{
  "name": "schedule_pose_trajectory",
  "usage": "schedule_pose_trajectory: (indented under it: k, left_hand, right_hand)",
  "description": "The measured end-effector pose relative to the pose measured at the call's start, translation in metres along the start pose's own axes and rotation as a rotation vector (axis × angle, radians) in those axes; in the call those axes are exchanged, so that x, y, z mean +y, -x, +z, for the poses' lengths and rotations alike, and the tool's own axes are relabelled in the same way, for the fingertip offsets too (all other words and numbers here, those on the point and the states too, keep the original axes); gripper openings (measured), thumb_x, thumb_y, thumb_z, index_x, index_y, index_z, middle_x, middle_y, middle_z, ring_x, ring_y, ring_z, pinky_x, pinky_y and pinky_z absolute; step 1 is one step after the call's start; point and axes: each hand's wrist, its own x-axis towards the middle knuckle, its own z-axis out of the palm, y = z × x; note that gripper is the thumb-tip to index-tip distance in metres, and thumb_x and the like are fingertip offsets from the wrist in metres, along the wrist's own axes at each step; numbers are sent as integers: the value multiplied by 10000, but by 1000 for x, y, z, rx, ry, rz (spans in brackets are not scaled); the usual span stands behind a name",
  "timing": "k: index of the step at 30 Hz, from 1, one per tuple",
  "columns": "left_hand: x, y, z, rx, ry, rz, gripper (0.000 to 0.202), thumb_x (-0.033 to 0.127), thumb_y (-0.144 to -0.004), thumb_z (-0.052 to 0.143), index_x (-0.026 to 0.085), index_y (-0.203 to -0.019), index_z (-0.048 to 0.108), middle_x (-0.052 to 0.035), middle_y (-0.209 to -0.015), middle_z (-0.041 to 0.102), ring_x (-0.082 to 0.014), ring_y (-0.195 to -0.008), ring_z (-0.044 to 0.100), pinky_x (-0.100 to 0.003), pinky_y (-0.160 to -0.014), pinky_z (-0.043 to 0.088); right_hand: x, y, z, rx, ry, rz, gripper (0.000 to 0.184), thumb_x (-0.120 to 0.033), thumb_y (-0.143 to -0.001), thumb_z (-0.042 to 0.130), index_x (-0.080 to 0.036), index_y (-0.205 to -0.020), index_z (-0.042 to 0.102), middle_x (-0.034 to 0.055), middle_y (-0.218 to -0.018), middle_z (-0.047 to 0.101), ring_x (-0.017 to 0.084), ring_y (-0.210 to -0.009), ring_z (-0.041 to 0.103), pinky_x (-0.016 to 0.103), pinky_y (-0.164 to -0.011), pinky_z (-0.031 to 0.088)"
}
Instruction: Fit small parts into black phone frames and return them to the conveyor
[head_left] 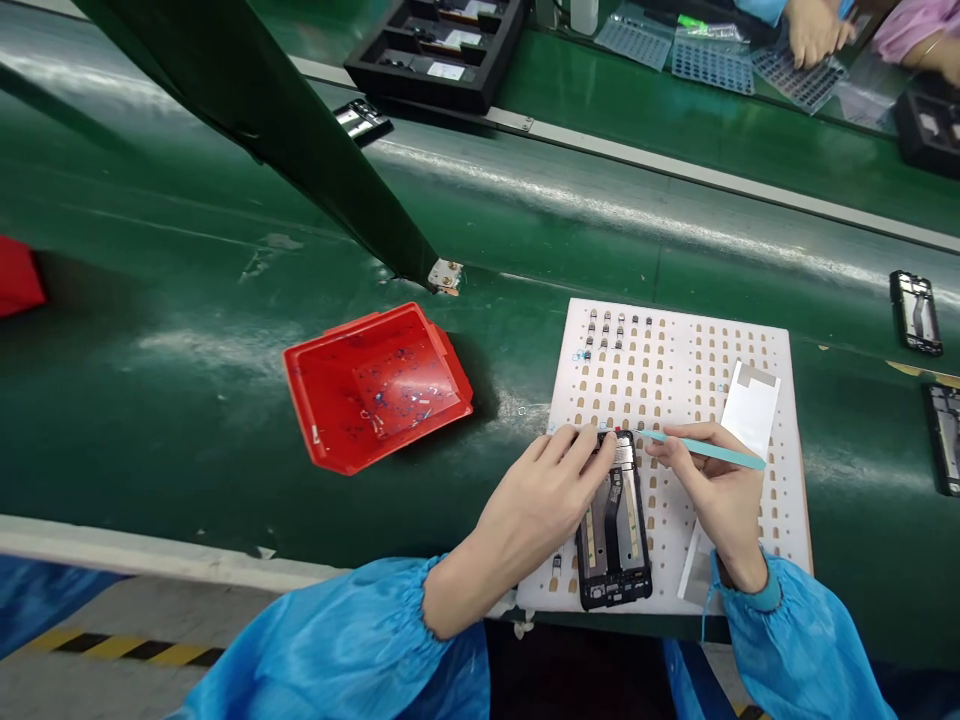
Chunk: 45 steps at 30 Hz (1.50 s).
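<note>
A black phone frame (615,535) lies on a white perforated tray (697,380) near the front edge of the green belt. My left hand (536,500) rests on the frame's left side, its fingertips pinching at the top edge. My right hand (709,485) holds teal tweezers (709,452) like a pen, their tip pointing left at the frame's top edge. Several small dark parts (611,330) sit in the tray's top left holes. A white strip (750,410) lies on the tray's right side, behind my right hand.
A red bin (375,385) holding small scraps sits left of the tray. A dark green beam (300,130) slants over the belt. Black phone frames (915,312) lie at the right edge. Black trays (439,45) and another person's hands (814,30) are across the belt.
</note>
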Motion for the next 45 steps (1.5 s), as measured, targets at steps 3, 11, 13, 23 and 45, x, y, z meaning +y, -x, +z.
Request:
schedule_pose_trajectory:
  k: [3, 11, 13, 23, 45]
  left_hand:
    - [2, -1, -1, -26, -45, 24, 430, 52, -1019, 497, 87, -1436, 598, -165, -1237, 721, -287, -1051, 707, -393, -852, 600]
    - [25, 1, 3, -24, -45, -127, 447, 90, -999, 547, 44, -1437, 623, -215, -1281, 704, -351, -1136, 675, -463, -918, 580]
    - [26, 3, 5, -10, 43, -185, 474, 98, -989, 545, 77, -1457, 617, -206, -1313, 694, -353, -1166, 656, -473, -913, 574]
    - [2, -5, -2, 61, 136, -85, 350, 127, -1029, 525, 130, -1341, 683, -175, -1229, 706, -346, -1052, 631, -469, -819, 517]
    - [18, -148, 55, -82, 489, 291, 493, 323, -1014, 618, 224, -1496, 618, -158, -1649, 463, -367, -1211, 518, -559, -972, 528]
  right_hand:
    - [0, -1, 0, 14, -8, -11, 213, -440, -960, 849, -235, -1007, 813, 71, -923, 816, 303, -887, 842, 386, -750, 740]
    - [6, -2, 0, 11, -54, -13, 183, -416, -972, 834, -243, -1025, 807, 67, -953, 819, 295, -902, 839, 390, -762, 739]
    - [4, -1, 0, 13, -61, -14, 186, -420, -973, 832, -241, -1020, 806, 68, -946, 817, 300, -909, 839, 395, -763, 741]
    - [-23, -24, -83, 319, 7, -112, 263, -467, -910, 894, -226, -986, 822, 82, -911, 837, 317, -847, 846, 404, -729, 742]
    - [27, -71, -104, 277, -45, -32, 410, -574, -856, 893, -198, -948, 758, 69, -875, 819, 286, -856, 844, 348, -762, 706]
